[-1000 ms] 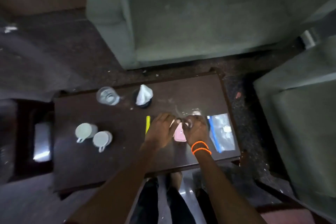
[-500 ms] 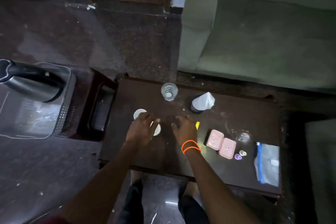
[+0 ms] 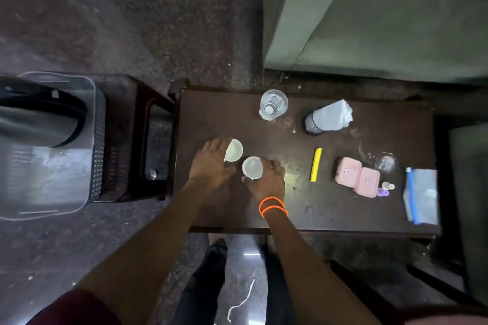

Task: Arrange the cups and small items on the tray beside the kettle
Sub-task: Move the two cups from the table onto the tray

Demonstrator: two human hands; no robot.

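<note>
Hands meet over two white cups on the table (image 3: 317,208): the left hand (image 3: 211,163) curls round the far cup (image 3: 234,150), and the right hand (image 3: 266,179) grips the near cup (image 3: 252,167). Tray (image 3: 47,182) and kettle (image 3: 37,119) sit well left of the left hand; pink boxes (image 3: 356,175) lie right of the right hand.

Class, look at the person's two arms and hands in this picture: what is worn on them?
The right hand has two bright orange bead bracelets round its wrist. The left hand wears nothing, and both forearms are bare. A dark red sleeve shows high on the left arm.
</note>
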